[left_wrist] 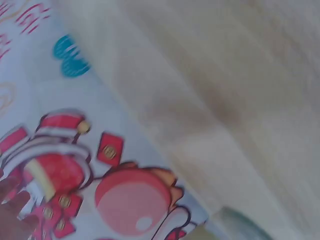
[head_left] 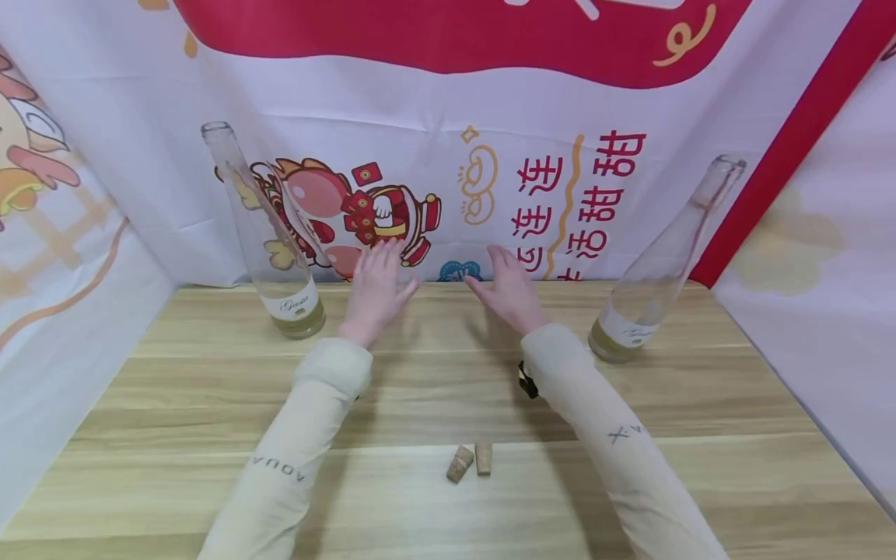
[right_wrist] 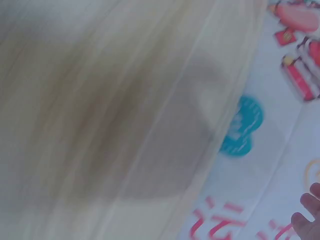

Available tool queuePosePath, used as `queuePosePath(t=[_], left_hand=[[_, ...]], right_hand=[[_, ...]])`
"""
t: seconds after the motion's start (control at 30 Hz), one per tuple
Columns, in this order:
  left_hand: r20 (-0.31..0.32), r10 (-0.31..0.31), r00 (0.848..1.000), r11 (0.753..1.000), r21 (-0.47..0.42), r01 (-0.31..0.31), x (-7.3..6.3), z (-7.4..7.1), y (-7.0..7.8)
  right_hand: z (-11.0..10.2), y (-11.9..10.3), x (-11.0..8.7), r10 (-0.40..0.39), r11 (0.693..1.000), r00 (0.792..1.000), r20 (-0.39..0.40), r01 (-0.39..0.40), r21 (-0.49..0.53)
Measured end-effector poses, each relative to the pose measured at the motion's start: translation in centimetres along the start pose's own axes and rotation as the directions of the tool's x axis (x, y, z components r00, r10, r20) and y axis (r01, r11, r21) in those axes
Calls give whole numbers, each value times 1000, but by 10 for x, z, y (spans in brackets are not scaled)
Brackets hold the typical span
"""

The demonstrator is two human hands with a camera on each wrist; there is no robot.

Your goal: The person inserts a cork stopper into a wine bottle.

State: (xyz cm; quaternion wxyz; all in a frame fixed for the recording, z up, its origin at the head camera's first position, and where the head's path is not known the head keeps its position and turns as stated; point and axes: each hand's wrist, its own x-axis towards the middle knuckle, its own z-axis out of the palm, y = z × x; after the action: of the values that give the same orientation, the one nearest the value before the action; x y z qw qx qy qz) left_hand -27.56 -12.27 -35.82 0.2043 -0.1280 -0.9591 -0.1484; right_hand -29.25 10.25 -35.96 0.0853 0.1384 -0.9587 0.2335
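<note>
My left hand (head_left: 378, 292) is held over the far part of the table, fingers spread and pointing away, with nothing in it. To its left a clear glass bottle (head_left: 294, 303) stands upright, a little yellowish liquid at its bottom and no stopper in its neck. My right hand (head_left: 511, 289) is likewise raised and bare, its fingers extended towards the back cloth. Another clear bottle (head_left: 628, 330), also unstoppered and with a white label, stands to the right of that hand. Two corks, one tilted (head_left: 460, 464) and one straighter (head_left: 484, 458), lie side by side between my forearms.
The wood-grain table (head_left: 434, 389) ends at a white cloth (head_left: 434, 101) printed with red and cartoon figures. More cloth hangs along the left and right sides. A small dark object (head_left: 528, 381) shows beneath my right cuff.
</note>
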Motion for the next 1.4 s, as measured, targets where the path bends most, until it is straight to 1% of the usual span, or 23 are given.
queuePosePath(t=[0.03,0.07,0.1,0.13,0.17,0.23,0.27,0.33,0.37,0.43,0.47,0.57,0.63,0.73,0.87,0.93,0.97,1.03,1.1,1.13,1.3,1.4], left_hand=[[-58,7,998,1000,-24,-9,-1,-6,-2],[-120,14,993,999,-49,-20,-3,-13,-3],[-185,19,983,997,-71,-33,-5,-19,-5],[-246,21,969,996,-84,-43,-7,-24,-8],[-309,27,951,994,-93,-58,-9,-30,-10],[-414,26,910,991,-112,-79,-13,-40,-16],[-452,17,892,989,-124,-82,-15,-44,-19],[-507,-1,862,987,-140,-81,-19,-53,-23],[-529,-11,848,985,-150,-81,-21,-57,-26],[-556,-46,830,981,-184,-69,-25,-64,-30],[-566,-59,822,980,-192,-62,-26,-67,-31],[-582,-104,806,973,-226,-37,-30,-76,-36],[-599,-129,790,971,-236,-21,-32,-81,-40],[-632,-171,756,967,-256,5,-34,-89,-45],[-650,-269,711,944,-323,62,-34,-99,-52],[-633,-337,697,922,-373,107,-34,-102,-55],[-622,-364,693,912,-388,131,-34,-104,-57],[-600,-409,688,894,-415,170,-34,-106,-61],[-570,-447,689,875,-440,204,-33,-108,-65],[-553,-463,693,865,-453,217,-33,-108,-67],[-437,-533,724,803,-530,271,-32,-110,-78],[-364,-553,749,770,-567,293,-30,-110,-83]], right_hand=[[0,-7,1,-5,1000,1000,5,5,16],[1,-13,3,-10,1000,1000,9,10,23],[1,-20,4,-18,999,1000,11,18,31],[2,-28,5,-25,999,1000,17,24,45],[3,-35,7,-37,998,999,17,36,57],[5,-49,9,-65,995,998,14,64,71],[6,-56,10,-76,994,997,16,75,81],[8,-70,11,-99,989,995,20,96,112],[10,-77,12,-110,987,994,22,107,123],[14,-89,13,-129,980,991,25,123,159],[16,-95,13,-130,977,991,32,122,175],[26,-111,16,-140,968,989,43,127,218],[33,-121,18,-153,958,987,47,137,252],[45,-137,22,-190,942,980,57,166,293],[58,-155,27,-215,914,974,73,174,366],[65,-162,29,-216,896,973,83,164,414],[68,-166,30,-218,883,972,87,158,442],[74,-172,31,-227,847,969,100,146,512],[79,-177,31,-230,812,966,120,122,571],[82,-180,31,-230,793,964,132,107,600],[92,-192,31,-212,687,953,217,-12,726],[96,-198,31,-208,620,942,262,-80,781]])
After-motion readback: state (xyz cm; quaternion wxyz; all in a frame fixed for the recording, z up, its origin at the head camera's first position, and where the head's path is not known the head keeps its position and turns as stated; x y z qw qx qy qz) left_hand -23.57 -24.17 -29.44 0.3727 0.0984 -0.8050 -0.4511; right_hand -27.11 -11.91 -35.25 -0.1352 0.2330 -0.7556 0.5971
